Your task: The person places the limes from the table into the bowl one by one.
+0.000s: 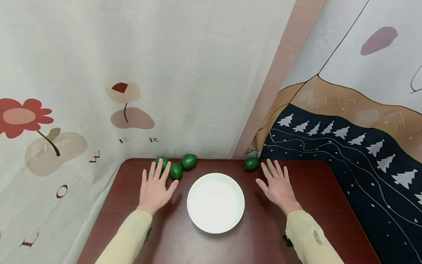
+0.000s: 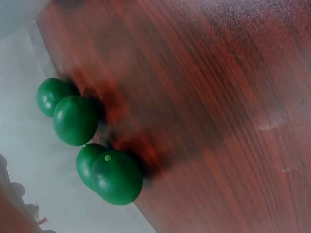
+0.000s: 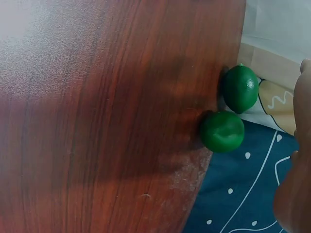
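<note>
My left hand [image 1: 155, 192] is spread with the fingers straight, over the table's left side, holding nothing. Several shiny green limes lie around its fingertips: one lime [image 1: 176, 171] beside the index finger, another lime [image 1: 188, 161] farther back, others partly behind the fingers. The left wrist view shows them grouped along the table edge, one lime [image 2: 116, 177] in front overlapping its neighbour. On the other side my right hand [image 1: 278, 187] is likewise spread and holds nothing. Its fingers partly cover one lime [image 1: 265, 168]; a second lime [image 1: 251, 164] sits to their left. Between the hands stands a round white plate [image 1: 215, 203].
The dark red wooden table [image 1: 214, 249] has its far edge against a pale printed curtain [image 1: 197, 91]. To the right hangs a navy cloth [image 1: 329, 150] with white trees. The limes lie close to the far edge.
</note>
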`<state>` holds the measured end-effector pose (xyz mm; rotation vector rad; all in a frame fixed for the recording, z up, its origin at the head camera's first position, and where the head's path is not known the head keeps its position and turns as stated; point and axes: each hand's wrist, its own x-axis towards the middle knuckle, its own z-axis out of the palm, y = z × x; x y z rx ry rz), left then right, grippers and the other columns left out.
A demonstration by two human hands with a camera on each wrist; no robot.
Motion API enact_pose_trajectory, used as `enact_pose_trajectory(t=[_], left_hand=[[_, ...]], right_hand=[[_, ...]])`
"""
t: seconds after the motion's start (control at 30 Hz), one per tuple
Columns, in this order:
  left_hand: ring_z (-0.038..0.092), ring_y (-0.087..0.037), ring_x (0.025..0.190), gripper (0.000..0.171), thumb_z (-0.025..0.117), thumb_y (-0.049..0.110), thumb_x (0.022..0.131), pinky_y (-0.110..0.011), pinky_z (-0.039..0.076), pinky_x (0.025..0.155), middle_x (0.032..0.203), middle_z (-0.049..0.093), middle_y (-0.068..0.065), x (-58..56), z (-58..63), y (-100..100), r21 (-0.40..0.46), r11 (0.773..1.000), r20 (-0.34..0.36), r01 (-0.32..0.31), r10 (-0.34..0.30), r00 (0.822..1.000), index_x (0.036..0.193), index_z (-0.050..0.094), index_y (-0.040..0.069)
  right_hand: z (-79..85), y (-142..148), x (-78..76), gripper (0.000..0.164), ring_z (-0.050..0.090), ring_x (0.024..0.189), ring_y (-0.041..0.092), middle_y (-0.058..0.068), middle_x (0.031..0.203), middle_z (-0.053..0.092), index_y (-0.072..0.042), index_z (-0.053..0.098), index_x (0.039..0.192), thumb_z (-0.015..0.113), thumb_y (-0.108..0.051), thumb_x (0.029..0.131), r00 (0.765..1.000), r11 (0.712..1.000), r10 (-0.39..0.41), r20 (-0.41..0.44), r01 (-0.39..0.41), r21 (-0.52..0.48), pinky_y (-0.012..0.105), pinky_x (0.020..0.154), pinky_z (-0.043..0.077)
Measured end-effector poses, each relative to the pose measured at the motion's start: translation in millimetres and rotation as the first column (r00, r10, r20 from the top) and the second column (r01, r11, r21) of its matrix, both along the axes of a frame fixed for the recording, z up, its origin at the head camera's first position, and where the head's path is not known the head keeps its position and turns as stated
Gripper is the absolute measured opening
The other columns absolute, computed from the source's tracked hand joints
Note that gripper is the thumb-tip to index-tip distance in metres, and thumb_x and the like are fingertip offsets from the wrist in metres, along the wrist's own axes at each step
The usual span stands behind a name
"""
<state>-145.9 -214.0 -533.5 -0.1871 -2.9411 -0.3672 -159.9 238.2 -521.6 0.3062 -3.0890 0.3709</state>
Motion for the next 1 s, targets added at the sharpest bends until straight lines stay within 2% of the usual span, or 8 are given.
enact_pose_trajectory(t=[0.3, 0.53, 0.8, 1.0], left_hand=[[0.011, -0.037, 0.159, 0.075, 0.052, 0.055, 0.102, -0.063, 0.007, 0.124, 0.171, 0.021, -0.014, 5.8, -7.8, 4.7, 0.036, 0.999, -0.013, 0.027, -0.027, 1.0, 0.164, 0.031, 0.018], [0.024, -0.041, 0.154, 0.073, 0.058, 0.05, 0.1, -0.064, 0.015, 0.122, 0.167, 0.03, -0.017, 9.5, -13.5, 9.4, 0.036, 0.997, -0.067, 0.065, -0.062, 0.996, 0.161, 0.038, 0.015], [0.024, -0.038, 0.155, 0.072, 0.056, 0.05, 0.101, -0.063, 0.016, 0.123, 0.167, 0.032, -0.015, 13.2, -17.3, 17.2, 0.044, 0.995, -0.058, 0.093, -0.09, 0.994, 0.161, 0.038, 0.014], [0.026, -0.035, 0.155, 0.07, 0.061, 0.045, 0.1, -0.062, 0.02, 0.122, 0.165, 0.037, -0.015, 16.7, -22.7, 24.9, 0.063, 0.99, -0.094, 0.124, -0.118, 0.989, 0.159, 0.042, 0.013]], right_hand=[[-2.9, 3.0, 2.0, 0.073, 0.01, 0.157, 0.042, 0.019, 0.169, 0.023, -0.008, 0.034, 0.162, 0.054, -0.048, 0.104, 1.0, 0.999, 0.001, -0.007, -0.001, -0.043, 0.064, 0.124, 0.005], [-5.8, 4.5, 2.5, 0.072, 0.011, 0.157, 0.043, 0.02, 0.169, 0.023, -0.007, 0.034, 0.161, 0.054, -0.046, 0.104, 1.0, 0.998, -0.011, 0.013, 0.012, -0.061, 0.064, 0.124, 0.006], [-12.0, 7.5, 0.9, 0.071, 0.015, 0.155, 0.045, 0.022, 0.167, 0.026, -0.005, 0.035, 0.161, 0.055, -0.043, 0.104, 1.0, 0.996, -0.012, 0.012, 0.013, -0.086, 0.066, 0.123, 0.01], [-19.2, 9.4, -1.3, 0.071, 0.016, 0.154, 0.046, 0.023, 0.166, 0.027, -0.004, 0.035, 0.16, 0.055, -0.042, 0.104, 1.0, 0.994, -0.024, -0.002, 0.024, -0.108, 0.066, 0.123, 0.013]])
